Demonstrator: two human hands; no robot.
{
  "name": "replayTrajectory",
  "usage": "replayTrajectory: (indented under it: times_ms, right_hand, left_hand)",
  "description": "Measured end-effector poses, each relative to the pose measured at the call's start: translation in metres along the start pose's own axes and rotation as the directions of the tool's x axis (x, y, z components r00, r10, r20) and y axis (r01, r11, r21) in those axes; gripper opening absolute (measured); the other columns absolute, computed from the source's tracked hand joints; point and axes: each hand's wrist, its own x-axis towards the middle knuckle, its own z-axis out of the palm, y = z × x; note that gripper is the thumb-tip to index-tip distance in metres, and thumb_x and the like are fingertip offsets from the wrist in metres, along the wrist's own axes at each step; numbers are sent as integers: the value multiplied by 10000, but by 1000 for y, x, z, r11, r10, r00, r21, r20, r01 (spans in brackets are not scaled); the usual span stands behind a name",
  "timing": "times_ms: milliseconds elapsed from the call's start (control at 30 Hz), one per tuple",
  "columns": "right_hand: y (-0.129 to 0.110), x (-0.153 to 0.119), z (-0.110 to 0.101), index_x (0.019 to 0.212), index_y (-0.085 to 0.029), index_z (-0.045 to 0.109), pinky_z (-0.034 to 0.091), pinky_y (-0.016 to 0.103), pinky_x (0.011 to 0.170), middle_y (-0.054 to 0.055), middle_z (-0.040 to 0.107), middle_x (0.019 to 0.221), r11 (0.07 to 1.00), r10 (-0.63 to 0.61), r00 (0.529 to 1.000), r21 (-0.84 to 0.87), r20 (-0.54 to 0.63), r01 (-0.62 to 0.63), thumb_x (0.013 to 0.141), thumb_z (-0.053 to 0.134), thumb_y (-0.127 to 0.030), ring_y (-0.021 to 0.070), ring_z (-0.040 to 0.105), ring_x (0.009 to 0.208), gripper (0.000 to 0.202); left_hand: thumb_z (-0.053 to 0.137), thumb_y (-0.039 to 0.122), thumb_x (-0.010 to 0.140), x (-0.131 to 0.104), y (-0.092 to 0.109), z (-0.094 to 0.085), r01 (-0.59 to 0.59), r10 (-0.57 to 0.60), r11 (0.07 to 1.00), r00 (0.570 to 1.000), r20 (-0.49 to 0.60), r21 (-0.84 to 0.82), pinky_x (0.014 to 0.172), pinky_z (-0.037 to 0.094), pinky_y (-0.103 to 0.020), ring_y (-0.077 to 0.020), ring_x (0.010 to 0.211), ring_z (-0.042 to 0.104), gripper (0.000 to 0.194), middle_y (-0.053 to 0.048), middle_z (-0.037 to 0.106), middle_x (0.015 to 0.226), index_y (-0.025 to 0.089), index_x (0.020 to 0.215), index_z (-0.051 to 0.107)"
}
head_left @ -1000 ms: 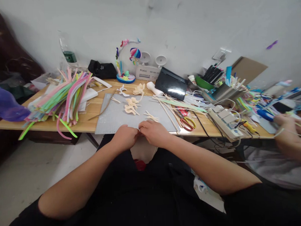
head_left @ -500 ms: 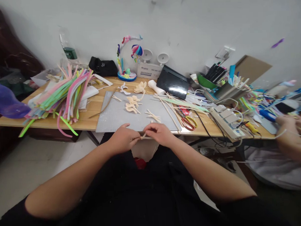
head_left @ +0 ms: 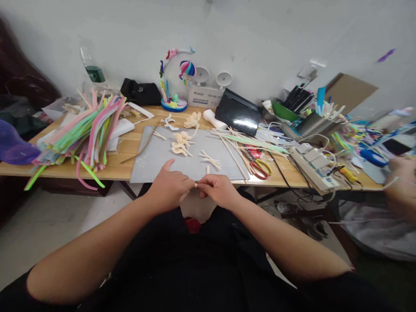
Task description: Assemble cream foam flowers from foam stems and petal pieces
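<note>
Just past the front edge of a grey mat, my left hand pinches one end of a short cream pipe cleaner; its thumb sticks up. My right hand has the other end between thumb and fingertips. Most of the piece is hidden by the fingers. On the mat lie cream pipe cleaners bent into looped shapes, with a similar looped piece behind them. Several short cut cream pieces lie crossed to the right, and one more short piece is near my right hand.
A big bundle of coloured pipe cleaners covers the table's left. Scissors, long cream stems, a black box and a power strip are to the right. Another person's hands work at the far right.
My hands have closed in around the short pipe cleaner, so less of it shows. My left thumb has lifted higher. The view has shifted slightly.
</note>
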Motion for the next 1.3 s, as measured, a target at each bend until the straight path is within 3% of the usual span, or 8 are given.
replayTrajectory:
  times_ms: [133, 233, 333, 433, 567, 933, 1167, 1300]
  right_hand:
    - [3, 3, 13, 633, -167, 535, 401, 217, 527, -38, 558, 488, 919, 193, 977, 365, -86, -149, 735, 530, -252, 85, 504, 472, 132]
    - [1, 4, 21, 673, -171, 549, 400, 220, 554, -37, 562, 518, 902, 182, 936, 430, -300, -37, 739, 529, -287, 84, 504, 502, 135]
    - [-4, 6, 29, 701, -177, 538, 407, 228, 563, -44, 539, 514, 851, 202, 889, 522, -412, 48, 752, 513, -314, 88, 493, 507, 149]
    - [-9, 8, 38, 693, -174, 523, 416, 233, 574, -42, 526, 535, 821, 204, 879, 565, -431, 86, 750, 515, -325, 87, 484, 520, 162]
    - [-10, 6, 45, 653, -171, 504, 429, 240, 612, -27, 541, 588, 821, 194, 879, 563, -435, 97, 750, 513, -326, 95, 506, 575, 183]
    - [-9, 11, 0, 646, -178, 509, 401, 224, 480, -44, 510, 511, 863, 52, 981, 502, -186, 50, 700, 566, -328, 88, 488, 471, 169]
    - [-7, 8, 11, 546, -171, 451, 400, 217, 505, -29, 522, 522, 925, 79, 947, 377, -311, 47, 708, 560, -303, 85, 491, 516, 235]
    - [-1, 9, 9, 613, -169, 487, 380, 200, 455, -37, 530, 522, 840, 81, 982, 542, -173, 26, 702, 572, -356, 69, 472, 459, 223]
  left_hand:
    - [463, 198, 764, 7, -8, -4, -9, 11, 1000, 992, -127, 13, 969, 121, -558, -190, 812, 560, 147, -17, 643, 740, 219, 764, 609]
    - [597, 296, 686, 13, -9, 3, 180, -331, 901, 873, -357, -395, 916, 298, -478, -210, 895, 547, 305, -72, 600, 1018, 216, 978, 563]
    - [624, 320, 664, 18, 1, 21, 116, -688, 434, 683, -246, -893, 737, 436, -339, -166, 764, 573, 396, -72, 598, 961, 174, 1020, 528]
    - [625, 292, 669, 21, 17, 39, 56, -699, 26, 715, 22, -998, 679, 423, -274, -135, 681, 553, 213, -37, 609, 727, 124, 798, 608]
    - [636, 274, 657, 23, 31, 43, -37, -723, -190, 681, 114, -981, 608, 390, -232, -93, 586, 502, 151, 1, 571, 604, 125, 666, 614]
    - [560, 308, 721, 6, 18, 25, 301, -505, 195, 847, 168, -933, 673, 379, -253, -137, 691, 526, 193, -28, 618, 690, 140, 692, 650]
    - [543, 323, 731, 2, 26, 33, 258, -672, 195, 738, 63, -946, 577, 365, -215, -99, 588, 496, 192, -4, 601, 650, 146, 693, 607]
    - [512, 325, 751, 3, 27, 27, 297, -581, 254, 807, 100, -921, 641, 382, -228, -112, 644, 527, 228, -17, 614, 666, 144, 651, 606]
